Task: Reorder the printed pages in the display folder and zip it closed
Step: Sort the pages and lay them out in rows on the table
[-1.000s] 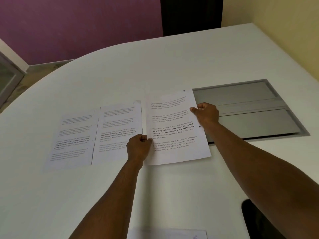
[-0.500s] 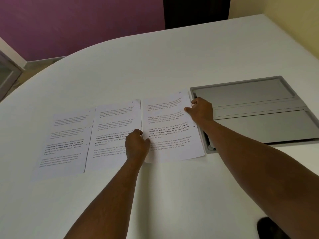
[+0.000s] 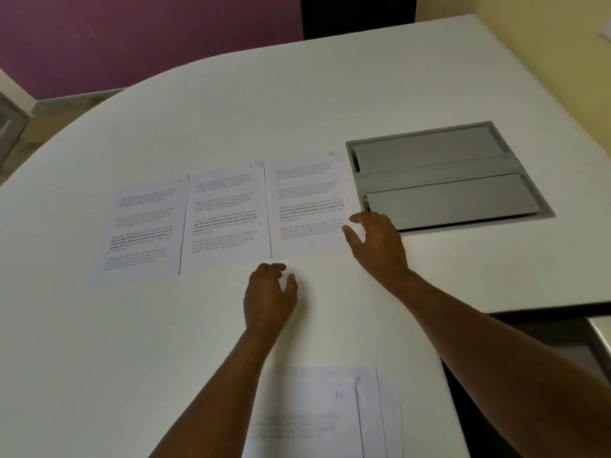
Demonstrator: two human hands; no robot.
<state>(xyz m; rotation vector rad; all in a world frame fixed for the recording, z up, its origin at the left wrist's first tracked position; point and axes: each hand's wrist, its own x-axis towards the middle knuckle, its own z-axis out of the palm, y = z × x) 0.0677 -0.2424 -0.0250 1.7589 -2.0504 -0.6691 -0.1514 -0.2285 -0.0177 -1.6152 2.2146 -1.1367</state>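
Three printed pages lie flat side by side on the white table: a left page (image 3: 142, 229), a middle page (image 3: 224, 216) and a right page (image 3: 307, 200). My left hand (image 3: 269, 295) hovers just below the seam between the middle and right pages, fingers relaxed, holding nothing. My right hand (image 3: 377, 242) is at the right page's lower right corner with fingers spread and loose, gripping nothing. A translucent display folder (image 3: 317, 414) with a printed page inside lies at the near edge of the table, cut off by the frame.
A grey recessed cable hatch (image 3: 443, 180) with two closed flaps is set into the table (image 3: 165, 342) right of the pages. The table's right edge drops to a dark gap (image 3: 529, 342) near my right forearm. A purple wall stands behind.
Both hands have let go of the right page, which now lies flat beside the other two. The hands have drawn back toward me and opened. The view tilted down, revealing the folder.
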